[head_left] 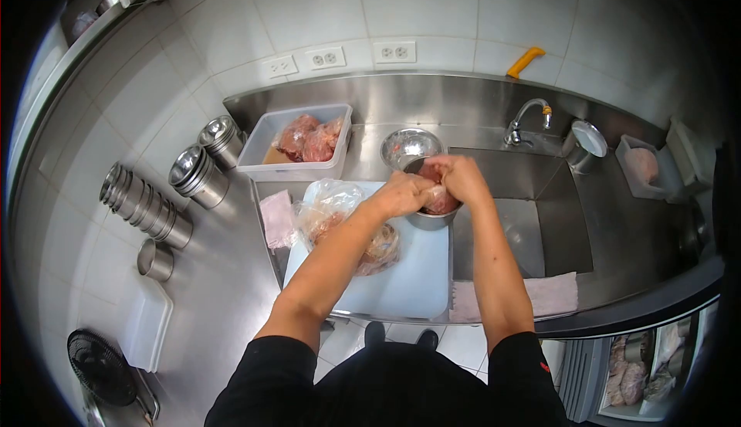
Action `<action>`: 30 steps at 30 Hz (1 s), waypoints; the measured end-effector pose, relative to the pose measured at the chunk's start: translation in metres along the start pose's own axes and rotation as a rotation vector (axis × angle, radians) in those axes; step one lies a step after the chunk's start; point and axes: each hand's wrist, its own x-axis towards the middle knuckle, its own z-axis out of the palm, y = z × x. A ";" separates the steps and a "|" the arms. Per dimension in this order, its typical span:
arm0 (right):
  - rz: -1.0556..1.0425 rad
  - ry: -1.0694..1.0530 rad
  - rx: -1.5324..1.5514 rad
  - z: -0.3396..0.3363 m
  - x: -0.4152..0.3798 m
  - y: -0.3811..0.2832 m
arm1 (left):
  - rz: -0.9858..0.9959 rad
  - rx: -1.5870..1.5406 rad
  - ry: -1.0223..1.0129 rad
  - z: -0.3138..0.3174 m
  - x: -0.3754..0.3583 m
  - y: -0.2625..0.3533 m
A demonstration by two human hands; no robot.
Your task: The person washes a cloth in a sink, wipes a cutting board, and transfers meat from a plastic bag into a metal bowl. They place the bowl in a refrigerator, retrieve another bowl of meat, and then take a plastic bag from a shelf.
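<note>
Both of my hands are over a steel pot (431,221) at the top right corner of the white cutting board (417,272). My left hand (405,194) is closed on a bag of meat (440,200) in the pot. On the right side of the same bag, my right hand (457,176) has its fingers bent down and pressed together at the pot's rim; what they pinch is too small to make out. Beneath my left forearm lies a clear plastic bag (333,199) with meat in it. A shiny steel bowl (411,145) stands just behind the pot.
At the back left, a plastic bin (297,169) holds bagged meat. Stacked steel pots (154,211) stand farther left. The sink (517,230) with its faucet (531,118) is right of the board. Pink cloths (556,294) lie at the front edge and beside the board.
</note>
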 end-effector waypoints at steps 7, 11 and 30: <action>-0.186 -0.306 -0.444 -0.005 -0.016 0.021 | -0.028 -0.051 -0.230 -0.003 0.000 0.003; -0.017 -0.194 -0.216 -0.021 0.016 0.026 | -0.279 -0.609 -0.104 -0.033 0.015 -0.002; 0.040 -0.114 -0.068 -0.019 0.031 -0.002 | -0.446 -1.080 0.050 -0.048 0.040 0.018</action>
